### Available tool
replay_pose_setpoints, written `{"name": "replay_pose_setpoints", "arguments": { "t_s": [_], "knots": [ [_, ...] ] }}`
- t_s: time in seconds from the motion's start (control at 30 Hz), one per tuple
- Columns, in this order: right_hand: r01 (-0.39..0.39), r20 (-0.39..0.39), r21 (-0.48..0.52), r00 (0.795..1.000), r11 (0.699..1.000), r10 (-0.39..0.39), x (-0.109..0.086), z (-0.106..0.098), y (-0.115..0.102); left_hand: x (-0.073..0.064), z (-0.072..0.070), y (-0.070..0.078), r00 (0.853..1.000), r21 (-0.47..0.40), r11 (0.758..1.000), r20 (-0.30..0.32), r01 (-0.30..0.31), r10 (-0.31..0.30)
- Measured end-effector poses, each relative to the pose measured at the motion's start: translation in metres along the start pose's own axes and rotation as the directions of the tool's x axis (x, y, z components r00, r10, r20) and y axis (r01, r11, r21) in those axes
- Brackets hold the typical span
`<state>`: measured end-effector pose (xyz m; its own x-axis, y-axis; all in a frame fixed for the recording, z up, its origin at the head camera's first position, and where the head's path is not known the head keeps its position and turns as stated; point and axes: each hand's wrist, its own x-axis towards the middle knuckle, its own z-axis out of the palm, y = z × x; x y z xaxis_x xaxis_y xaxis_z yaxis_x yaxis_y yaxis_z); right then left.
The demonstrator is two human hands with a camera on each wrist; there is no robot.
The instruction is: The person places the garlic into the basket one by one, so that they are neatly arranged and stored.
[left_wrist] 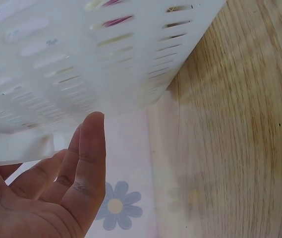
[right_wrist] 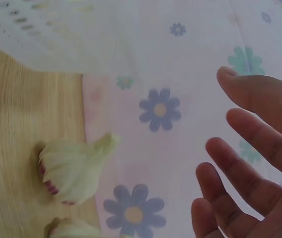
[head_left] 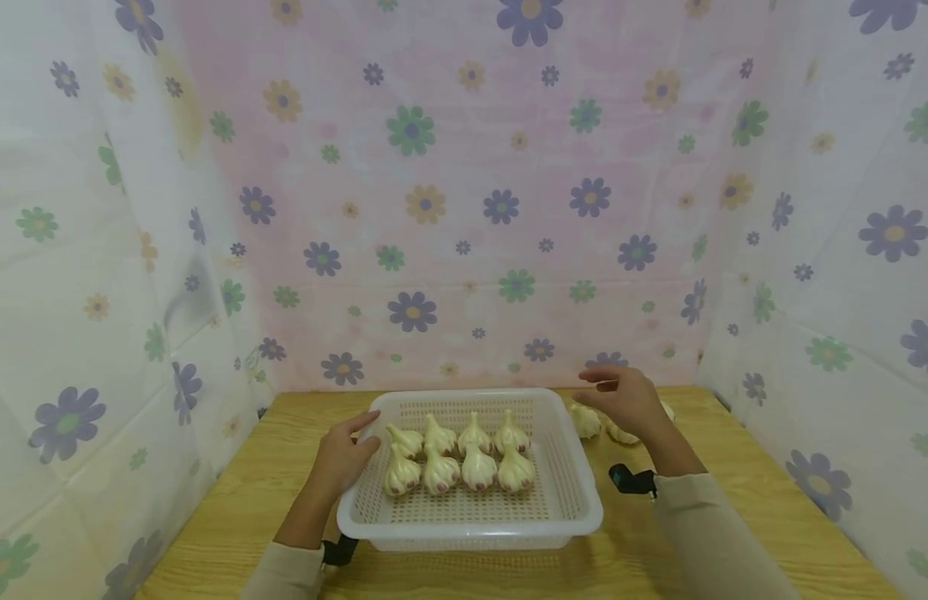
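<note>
A white plastic mesh basket (head_left: 471, 530) sits on the wooden table. Inside it, several garlic bulbs (head_left: 479, 468) stand in two rows, stems up or leaning. My left hand (head_left: 344, 454) holds the basket's left rim; in the left wrist view its fingers (left_wrist: 88, 163) lie beneath the rim, against the slotted outer wall. To the right of the basket my right hand (head_left: 629, 400) hovers over the table with fingers spread and nothing in them. Below and beside it lie loose garlic bulbs (head_left: 586, 422), one plainly seen in the right wrist view as a purple-based garlic bulb (right_wrist: 74, 171), partly hidden by the hand in the head view.
A flower-printed cloth (head_left: 464, 167) hangs around the back and both sides of the wooden table (head_left: 269, 467). Black wrist-worn devices (head_left: 632, 481) stick out near both sleeves. The basket takes up the middle of the table.
</note>
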<state>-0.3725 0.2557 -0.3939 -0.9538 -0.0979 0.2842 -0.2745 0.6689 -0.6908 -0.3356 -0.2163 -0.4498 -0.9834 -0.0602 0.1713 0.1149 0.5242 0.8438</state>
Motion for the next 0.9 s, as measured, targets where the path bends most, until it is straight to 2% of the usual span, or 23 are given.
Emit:
{"name": "replay_pose_setpoints", "arguments": {
  "t_s": [0.27,0.4,0.5,0.67,0.9],
  "knots": [
    [-0.066,-0.137,0.027,0.988,0.997,0.069,-0.013,-0.007,0.035,-0.001,0.001,0.0,1.0,-0.007,1.0,0.003,0.011,-0.011],
    [-0.105,-0.19,0.097,0.974,0.99,0.122,-0.02,-0.006,0.045,-0.002,0.0,-0.001,1.0,-0.008,1.0,-0.002,0.015,-0.015],
    [-0.122,-0.212,0.137,0.966,0.983,0.149,-0.025,-0.004,0.053,-0.003,0.001,-0.001,1.0,-0.013,1.0,-0.005,0.018,-0.018],
    [-0.151,-0.235,0.142,0.955,0.978,0.181,-0.031,0.002,0.067,-0.003,0.002,0.0,1.0,-0.004,1.0,-0.012,0.008,-0.008],
    [-0.192,-0.209,0.138,0.953,0.972,0.218,-0.032,0.005,0.082,-0.001,0.001,0.002,1.0,0.007,1.0,-0.02,0.002,-0.002]
  ]
}}
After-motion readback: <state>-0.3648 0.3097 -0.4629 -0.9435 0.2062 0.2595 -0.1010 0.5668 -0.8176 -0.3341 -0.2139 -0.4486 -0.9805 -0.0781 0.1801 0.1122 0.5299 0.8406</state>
